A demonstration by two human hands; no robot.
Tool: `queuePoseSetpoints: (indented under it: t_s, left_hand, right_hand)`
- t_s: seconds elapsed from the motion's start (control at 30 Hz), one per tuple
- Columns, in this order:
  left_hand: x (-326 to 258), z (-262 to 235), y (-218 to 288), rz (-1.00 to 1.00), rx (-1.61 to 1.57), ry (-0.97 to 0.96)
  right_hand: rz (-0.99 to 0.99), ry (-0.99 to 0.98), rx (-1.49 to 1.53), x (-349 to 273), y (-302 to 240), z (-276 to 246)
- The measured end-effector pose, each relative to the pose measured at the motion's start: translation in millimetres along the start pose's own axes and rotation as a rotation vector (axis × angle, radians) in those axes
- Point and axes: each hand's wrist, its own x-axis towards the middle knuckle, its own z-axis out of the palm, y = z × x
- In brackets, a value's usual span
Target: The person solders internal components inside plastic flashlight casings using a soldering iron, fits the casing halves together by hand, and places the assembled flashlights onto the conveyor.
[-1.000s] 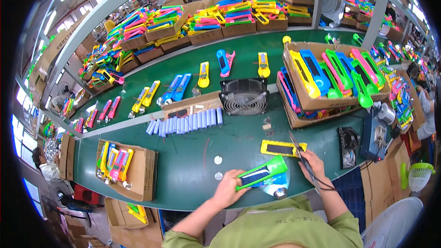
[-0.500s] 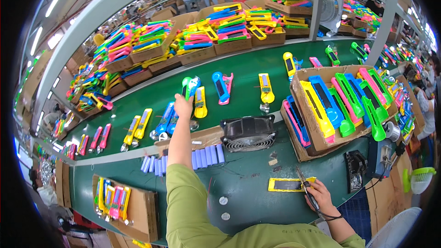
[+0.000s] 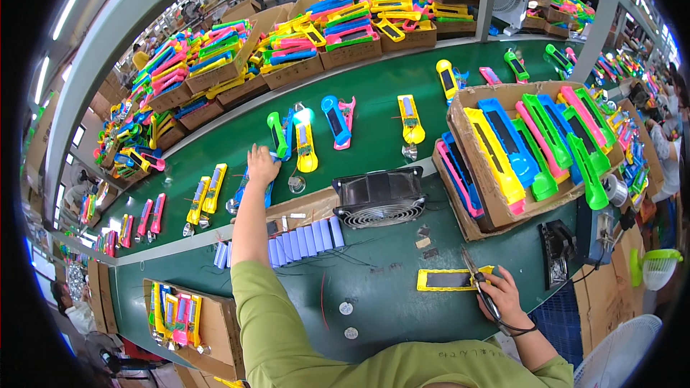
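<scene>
My left hand (image 3: 263, 164) is stretched over the green belt, its fingers apart above blue plastic lamp housings (image 3: 241, 185), which it partly covers. Whether the fingertips touch a housing cannot be made out. Just beyond it lie a green housing (image 3: 276, 134) and a yellow one (image 3: 305, 149) with a glowing lamp (image 3: 305, 116) at its far end. In my right hand (image 3: 501, 294) is a soldering iron (image 3: 470, 264), gripped like a pen with its tip pointing up and away. Beside the iron, a yellow frame with a dark panel (image 3: 447, 280) lies flat on the bench.
Purple cylindrical cells (image 3: 305, 241) line up along the bench's back edge, next to a black fan (image 3: 379, 197). A carton of coloured housings (image 3: 496, 205) stands right, a smaller carton (image 3: 215, 330) left. A solder spool (image 3: 612, 200) sits far right. Heaped cartons (image 3: 287, 72) border the belt.
My left hand has moved from beside the green housing to the blue ones, leftward and nearer. A lamp by the yellow housing now glows. My right hand keeps the soldering iron in place.
</scene>
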Motion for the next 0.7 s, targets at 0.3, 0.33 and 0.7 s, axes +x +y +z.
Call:
queuePoseSetpoints:
  t_s: [0.3, 0.33, 0.7]
  left_hand:
    - [-91.3, -156.5, 40.4, 0.151, -0.063, 0.322]
    - [-108.5, -182.0, 45.7, 0.181, -0.111, 0.350]
    - [-370.2, -128.6, 188.6, -0.127, -1.263, 0.022]
  right_hand:
    - [-0.110, 0.099, 0.005, -2.2, 4.0, 9.0]
    - [-0.118, 0.087, 0.017, -1.4, 4.2, 9.4]
    - [0.043, 0.211, 0.189, -4.3, -4.1, 4.7]
